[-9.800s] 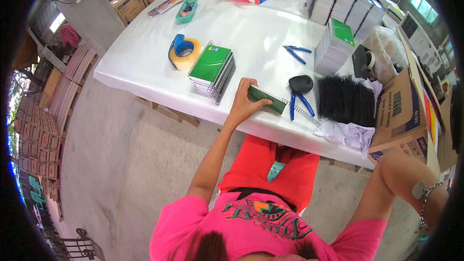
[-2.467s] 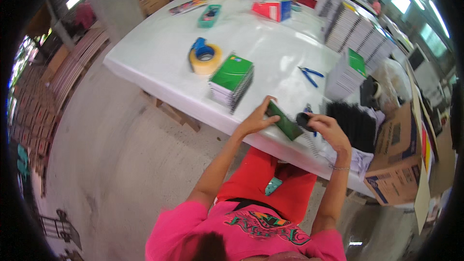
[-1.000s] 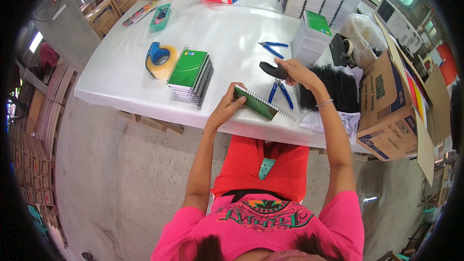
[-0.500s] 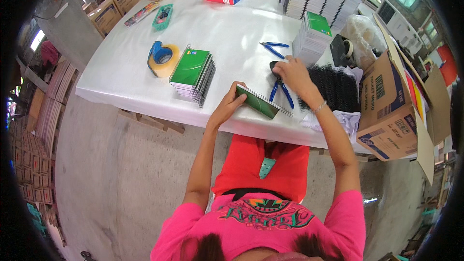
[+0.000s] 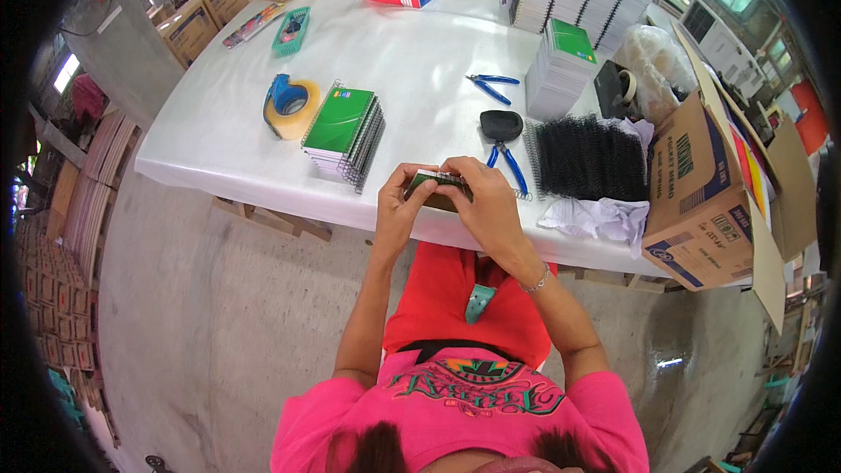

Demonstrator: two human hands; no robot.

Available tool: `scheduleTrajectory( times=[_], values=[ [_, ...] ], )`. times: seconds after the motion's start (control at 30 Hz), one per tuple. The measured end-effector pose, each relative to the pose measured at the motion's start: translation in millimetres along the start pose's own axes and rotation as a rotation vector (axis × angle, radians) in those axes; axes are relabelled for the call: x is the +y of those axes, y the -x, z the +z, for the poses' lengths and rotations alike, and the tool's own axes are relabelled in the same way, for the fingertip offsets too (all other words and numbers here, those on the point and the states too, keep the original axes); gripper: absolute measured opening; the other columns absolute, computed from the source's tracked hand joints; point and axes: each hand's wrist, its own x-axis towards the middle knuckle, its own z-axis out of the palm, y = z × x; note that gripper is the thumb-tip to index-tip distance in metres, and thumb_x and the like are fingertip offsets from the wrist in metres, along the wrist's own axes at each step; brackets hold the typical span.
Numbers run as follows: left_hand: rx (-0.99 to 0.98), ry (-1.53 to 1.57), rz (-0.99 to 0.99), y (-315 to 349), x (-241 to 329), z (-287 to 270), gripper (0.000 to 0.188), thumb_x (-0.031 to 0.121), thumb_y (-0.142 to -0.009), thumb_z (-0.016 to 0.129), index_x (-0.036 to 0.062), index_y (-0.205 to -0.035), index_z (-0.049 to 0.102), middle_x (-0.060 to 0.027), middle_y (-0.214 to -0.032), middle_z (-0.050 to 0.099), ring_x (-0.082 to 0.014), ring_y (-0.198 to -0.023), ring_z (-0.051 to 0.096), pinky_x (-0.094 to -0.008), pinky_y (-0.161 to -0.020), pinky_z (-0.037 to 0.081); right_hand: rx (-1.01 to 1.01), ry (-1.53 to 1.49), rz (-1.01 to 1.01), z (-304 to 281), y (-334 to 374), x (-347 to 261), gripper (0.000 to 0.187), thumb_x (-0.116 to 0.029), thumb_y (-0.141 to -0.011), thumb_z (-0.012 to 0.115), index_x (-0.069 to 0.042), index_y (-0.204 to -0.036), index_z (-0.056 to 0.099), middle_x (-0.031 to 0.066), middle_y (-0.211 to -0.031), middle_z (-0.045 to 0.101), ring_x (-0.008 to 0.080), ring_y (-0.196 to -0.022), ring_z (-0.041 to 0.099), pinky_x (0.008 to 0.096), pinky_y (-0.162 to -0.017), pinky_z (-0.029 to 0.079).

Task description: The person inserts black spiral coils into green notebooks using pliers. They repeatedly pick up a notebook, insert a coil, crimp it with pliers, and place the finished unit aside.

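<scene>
A small green spiral notebook (image 5: 432, 196) is held between both hands at the table's front edge. My left hand (image 5: 401, 201) grips its left end, thumb on the near face. My right hand (image 5: 484, 203) is closed on the other end, fingers along the wire-bound edge and covering much of it. A bit of loose coil (image 5: 523, 195) shows to the right. Just beyond my right hand lie blue-handled pliers (image 5: 506, 166), their head under a small black object (image 5: 501, 125). To the left stands a stack of green spiral notebooks (image 5: 343, 131).
Blue cutters (image 5: 494, 88) lie farther back. A block of unbound green-topped pads (image 5: 561, 70) stands behind a pile of black coils (image 5: 589, 158). A tape roll in a blue dispenser (image 5: 292, 105) sits left. An open cardboard box (image 5: 701, 193) bounds the right; white paper (image 5: 596, 217) lies before it.
My right hand has come from the black object by the pliers back to the notebook and taken hold of it. The notebook is now tilted up, with both hands on it.
</scene>
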Motion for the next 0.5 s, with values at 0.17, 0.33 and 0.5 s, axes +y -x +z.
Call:
scheduleTrajectory(
  times=[0.17,0.33,0.5],
  values=[
    [0.05,0.022,0.069,15,22,12,0.02,0.007,-0.096,0.063,0.0016,-0.115,0.059,-0.0035,-0.107,0.063,-0.0094,-0.103,0.055,-0.0251,-0.091,0.044,0.026,-0.012,-0.075,-7,6,-5,0.015,-0.011,-0.088,0.064,-0.007,-0.102,0.062,0.0088,-0.093,0.064,0.0298,-0.091,0.061,0.041,-0.083,0.043],
    [0.053,0.148,-0.011,22,12,15,0.018,0.006,-0.096,0.062,0.0015,-0.113,0.058,-0.0034,-0.106,0.062,-0.0102,-0.105,0.056,-0.0253,-0.093,0.044,-0.016,0.041,-0.155,-8,10,0,0.012,-0.01,-0.09,0.061,-0.006,-0.102,0.063,0.0093,-0.095,0.062,0.0295,-0.093,0.058,0.0408,-0.086,0.04],
    [0.135,0.114,0.051,21,8,22,0.021,0.006,-0.094,0.063,0.0034,-0.114,0.057,-0.0014,-0.106,0.056,-0.0085,-0.103,0.052,-0.0253,-0.088,0.042,-0.062,0.043,-0.105,-5,9,7,0.015,-0.011,-0.092,0.06,-0.007,-0.106,0.064,0.0108,-0.098,0.061,0.0301,-0.094,0.057,0.0395,-0.086,0.04]
  ],
)
